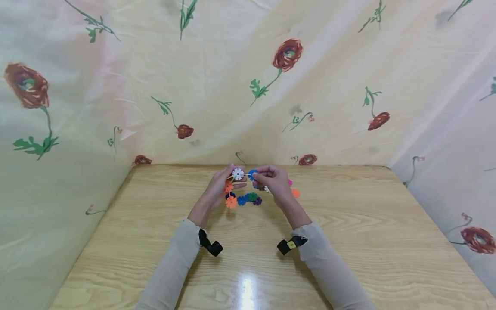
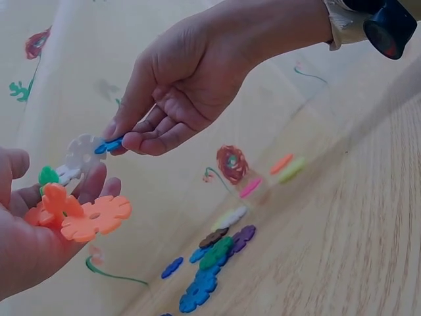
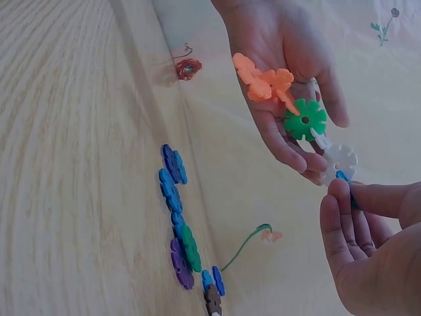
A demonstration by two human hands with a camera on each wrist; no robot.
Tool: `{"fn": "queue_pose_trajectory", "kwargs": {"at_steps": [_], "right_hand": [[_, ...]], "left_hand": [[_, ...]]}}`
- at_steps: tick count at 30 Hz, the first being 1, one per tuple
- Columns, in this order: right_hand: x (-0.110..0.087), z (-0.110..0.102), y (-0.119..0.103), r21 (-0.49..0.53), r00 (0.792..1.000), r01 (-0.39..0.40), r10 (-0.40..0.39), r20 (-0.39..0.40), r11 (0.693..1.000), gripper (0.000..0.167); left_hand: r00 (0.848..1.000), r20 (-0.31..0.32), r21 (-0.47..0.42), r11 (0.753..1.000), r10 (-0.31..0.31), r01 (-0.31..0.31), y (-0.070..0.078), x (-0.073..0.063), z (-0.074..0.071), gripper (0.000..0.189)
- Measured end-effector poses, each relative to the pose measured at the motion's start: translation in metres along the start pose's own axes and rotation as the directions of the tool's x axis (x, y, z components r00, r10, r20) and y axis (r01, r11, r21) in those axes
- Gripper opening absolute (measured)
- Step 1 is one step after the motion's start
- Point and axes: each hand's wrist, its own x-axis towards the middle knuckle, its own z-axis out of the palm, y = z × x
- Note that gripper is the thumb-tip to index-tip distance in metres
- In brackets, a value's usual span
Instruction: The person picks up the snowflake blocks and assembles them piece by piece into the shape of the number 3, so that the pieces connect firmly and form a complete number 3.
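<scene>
Several slotted plastic discs are joined in a chain across my left hand (image 1: 219,186). The chain has orange discs (image 2: 97,218), a green disc (image 3: 305,120) and a white disc (image 3: 340,164). My left hand holds it palm up, its fingers behind the discs and its thumb apart from them. My right hand (image 1: 273,182) pinches a blue disc (image 2: 108,145) between thumb and fingertips. The blue disc's edge meets the white disc's rim. Part of the blue disc is hidden by the right fingers.
Loose discs lie on the wooden table (image 1: 248,241) below the hands, among them a purple disc (image 2: 243,237), a dark brown disc (image 2: 213,237) and a yellow-green disc (image 2: 292,169). A flower-printed cloth (image 1: 217,86) rises behind the table's far edge.
</scene>
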Motion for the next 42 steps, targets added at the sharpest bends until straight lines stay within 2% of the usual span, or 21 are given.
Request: {"fn": "queue_pose_trajectory", "kwargs": {"at_steps": [8, 13, 21, 29, 33, 37, 39, 42], "right_hand": [[0.002, -0.005, 0.000, -0.011, 1.000, -0.011, 0.011, -0.006, 1.000, 0.025], [0.004, -0.009, -0.001, -0.009, 1.000, 0.008, -0.008, -0.001, 1.000, 0.027], [0.002, -0.008, -0.003, -0.027, 1.000, 0.007, -0.007, 0.002, 1.000, 0.027], [0.004, -0.007, -0.005, -0.032, 0.999, -0.008, 0.009, 0.041, 0.999, 0.027], [0.006, -0.012, -0.011, -0.115, 0.995, -0.024, 0.034, 0.090, 0.993, 0.029], [0.010, -0.023, -0.019, -0.234, 0.985, 0.004, 0.036, 0.167, 0.972, 0.033], [0.011, -0.032, -0.021, -0.297, 0.977, 0.033, 0.032, 0.211, 0.954, 0.032], [0.012, -0.047, -0.022, -0.413, 0.960, 0.073, 0.048, 0.276, 0.908, 0.028]], "left_hand": [[0.999, 0.050, -0.007, 1.000, -0.016, 0.016, 0.001, 0.002, 0.002, 0.043], [0.996, 0.082, 0.000, 1.000, -0.024, 0.025, 0.004, 0.006, 0.009, 0.045], [0.996, 0.029, 0.008, 0.997, -0.083, 0.083, -0.002, 0.010, 0.017, 0.034], [0.998, 0.021, 0.069, 0.996, -0.051, 0.049, -0.005, 0.010, 0.016, 0.030], [0.998, 0.014, 0.090, 0.994, -0.057, 0.056, -0.002, 0.011, 0.013, 0.032], [0.998, -0.004, 0.109, 0.992, -0.059, 0.059, 0.001, 0.011, 0.008, 0.032], [0.998, -0.013, 0.109, 0.992, -0.061, 0.062, 0.002, 0.012, 0.006, 0.032], [0.998, -0.009, 0.116, 0.991, -0.060, 0.061, 0.003, 0.012, 0.003, 0.031]]}}
